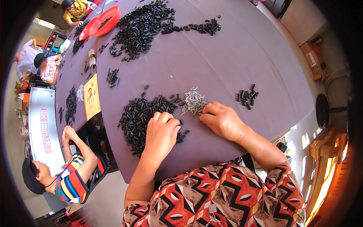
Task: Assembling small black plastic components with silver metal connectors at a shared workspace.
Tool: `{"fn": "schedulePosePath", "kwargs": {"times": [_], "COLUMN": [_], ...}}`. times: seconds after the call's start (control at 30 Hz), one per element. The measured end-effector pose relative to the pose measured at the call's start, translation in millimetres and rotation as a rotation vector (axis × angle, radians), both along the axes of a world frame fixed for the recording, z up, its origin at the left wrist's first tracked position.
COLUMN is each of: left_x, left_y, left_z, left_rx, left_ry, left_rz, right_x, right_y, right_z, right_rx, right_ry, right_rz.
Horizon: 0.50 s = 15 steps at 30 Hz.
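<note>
My left hand (162, 133) rests at the right edge of a pile of small black cylindrical pieces (132, 117). Its fingers are bent and pressed together, and whatever they hold is hidden under them. Beside a small heap of silver metal pins or screws (193, 101), my right hand (225, 122) has its fingers curled inward at the heap's lower right. Its fingertips are closed too, and I cannot see what is between them. A few loose black pieces (185, 133) lie between the two hands.
A larger black pile (141, 28) spreads across the far tablecloth (242, 56). To the right lies a small black cluster (247, 96). Left are a yellow booklet (92, 97) and red basins (106, 22). A person in a striped shirt (77, 170) sits at left; others work farther off.
</note>
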<state>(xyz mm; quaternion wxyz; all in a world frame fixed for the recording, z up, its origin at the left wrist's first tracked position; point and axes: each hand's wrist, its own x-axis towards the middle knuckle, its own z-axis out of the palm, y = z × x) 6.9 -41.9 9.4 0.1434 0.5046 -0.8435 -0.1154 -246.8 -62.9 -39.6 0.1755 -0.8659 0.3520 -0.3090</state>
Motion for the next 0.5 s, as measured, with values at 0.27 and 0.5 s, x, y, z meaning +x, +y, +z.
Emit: {"fn": "schedulePosePath", "kwargs": {"times": [0.27, 0.5], "left_x": [1, -2], "left_y": [5, 25], "left_z": [2, 3], "left_rx": [0.011, 0.472], "left_ry": [0.028, 0.701], "left_rz": [0.011, 0.276], "right_x": [4, 2], "right_y": [0, 4], "right_z": [4, 10], "right_rx": [0.023, 0.376], "right_ry": [-0.085, -0.300], "right_rz": [-0.037, -0.028]}}
